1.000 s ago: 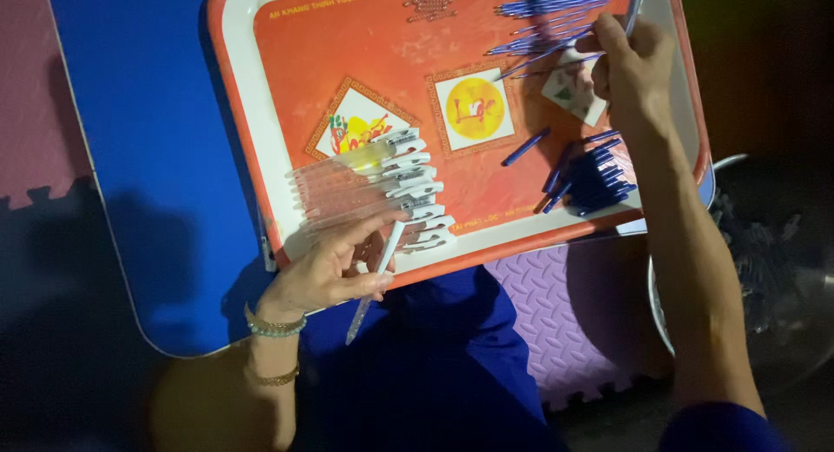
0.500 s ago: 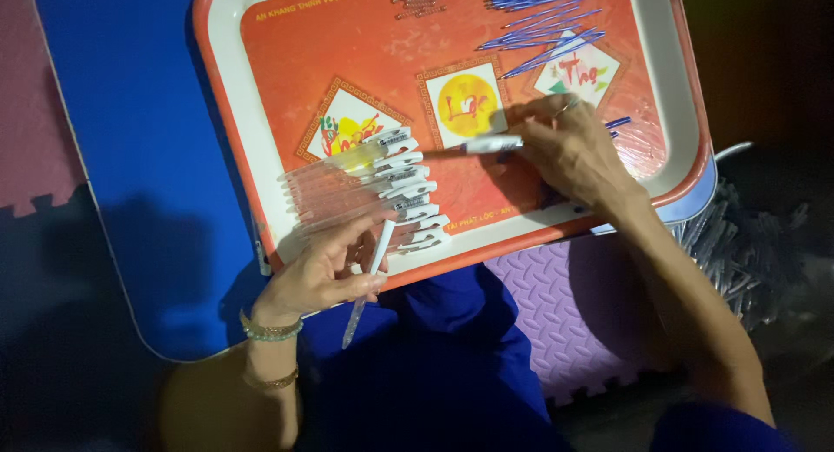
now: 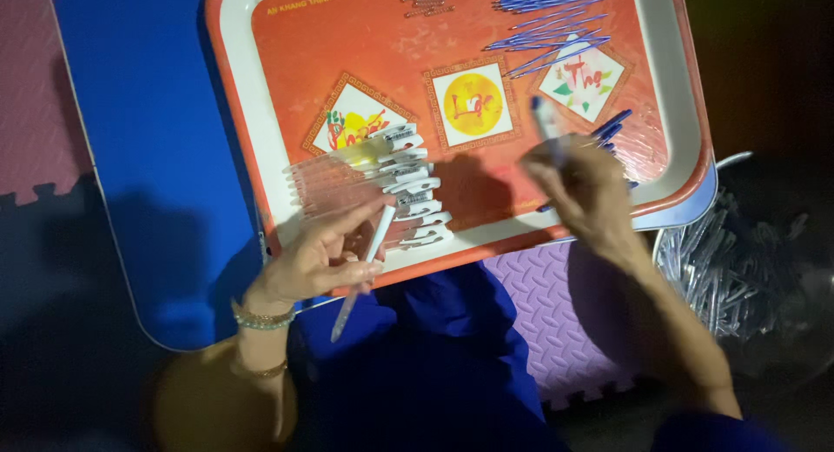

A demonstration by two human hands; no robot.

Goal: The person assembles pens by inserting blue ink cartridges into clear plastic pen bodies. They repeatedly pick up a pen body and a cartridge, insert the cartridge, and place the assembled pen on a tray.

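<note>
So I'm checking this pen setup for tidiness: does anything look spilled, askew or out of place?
Nothing stands out. The row of finished pens lies neat on the red tray, loose blue refills stay inside its rim, and the left hand holds one pen. The right hand is blurred.

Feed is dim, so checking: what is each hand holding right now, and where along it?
Left hand holds a clear pen around its middle, the white end over the tray. Right hand pinches a blue piece by its lower end; blurred.
</note>
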